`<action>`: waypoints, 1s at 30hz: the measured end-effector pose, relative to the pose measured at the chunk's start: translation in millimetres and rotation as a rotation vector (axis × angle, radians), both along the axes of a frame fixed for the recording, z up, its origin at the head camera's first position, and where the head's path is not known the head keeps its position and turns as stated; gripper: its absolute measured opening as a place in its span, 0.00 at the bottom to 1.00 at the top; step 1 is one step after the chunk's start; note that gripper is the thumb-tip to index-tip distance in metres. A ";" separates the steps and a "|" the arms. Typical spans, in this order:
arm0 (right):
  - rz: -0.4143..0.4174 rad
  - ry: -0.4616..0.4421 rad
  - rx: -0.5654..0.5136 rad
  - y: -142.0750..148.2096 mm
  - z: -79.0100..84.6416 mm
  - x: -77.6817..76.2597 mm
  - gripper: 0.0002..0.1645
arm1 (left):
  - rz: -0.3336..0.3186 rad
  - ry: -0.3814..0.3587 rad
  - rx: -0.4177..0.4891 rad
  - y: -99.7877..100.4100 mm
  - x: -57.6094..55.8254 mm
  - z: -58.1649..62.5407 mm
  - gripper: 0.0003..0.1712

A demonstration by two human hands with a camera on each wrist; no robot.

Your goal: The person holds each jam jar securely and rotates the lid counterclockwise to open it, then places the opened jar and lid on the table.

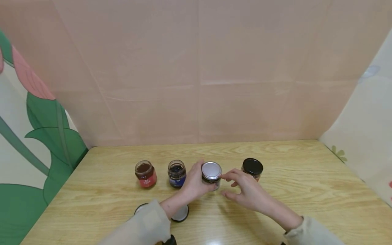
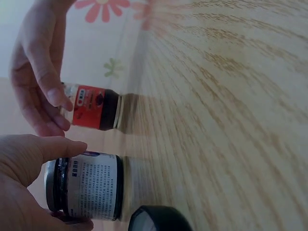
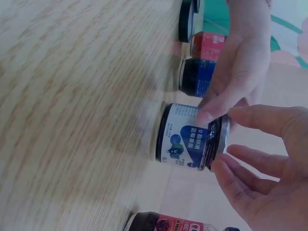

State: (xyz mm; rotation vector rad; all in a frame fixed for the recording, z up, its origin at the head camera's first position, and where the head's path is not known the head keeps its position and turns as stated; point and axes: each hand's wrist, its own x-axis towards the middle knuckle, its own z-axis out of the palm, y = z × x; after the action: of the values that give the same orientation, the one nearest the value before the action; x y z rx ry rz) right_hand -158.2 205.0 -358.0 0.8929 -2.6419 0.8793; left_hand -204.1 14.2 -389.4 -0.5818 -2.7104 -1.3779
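A jam jar (image 1: 211,171) with a silver lid and a white-and-blue label stands on the table. My left hand (image 1: 195,182) grips its side, thumb at the front; the label shows in the right wrist view beside the thumb. My right hand (image 1: 249,192) is at the jar's right, its fingers loosely bent and spread near the lid (image 3: 223,139). Whether a fingertip touches the lid is hard to tell. Just behind the right hand stands a red-labelled jar (image 1: 252,166) with a black lid.
Two lidless jars stand to the left: a red-labelled jar (image 1: 146,175) and a blue-labelled jar (image 1: 177,174). Two loose lids, one a round lid (image 1: 180,214), lie in front, partly behind my left sleeve. A pinkish sheet (image 1: 196,85) rises behind the wooden table (image 1: 291,163).
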 end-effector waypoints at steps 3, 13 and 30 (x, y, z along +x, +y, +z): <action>0.002 0.007 -0.003 -0.4 -0.6 -0.5 0.24 | -0.006 0.003 0.006 0.2 -0.9 -2.3 0.46; -0.001 -0.011 -0.006 -0.7 -0.9 -1.7 0.24 | 0.020 -0.048 0.006 4.3 -8.9 -17.1 0.43; -0.018 0.001 -0.008 -0.5 -1.2 -2.2 0.24 | 0.060 -0.106 -0.027 5.0 -9.6 -16.2 0.46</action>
State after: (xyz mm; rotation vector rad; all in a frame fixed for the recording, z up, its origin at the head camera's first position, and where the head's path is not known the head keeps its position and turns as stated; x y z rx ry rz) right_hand -160.5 204.6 -359.2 0.8660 -2.6399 0.8847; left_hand -213.7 19.2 -405.6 -0.4376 -2.8070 -1.3991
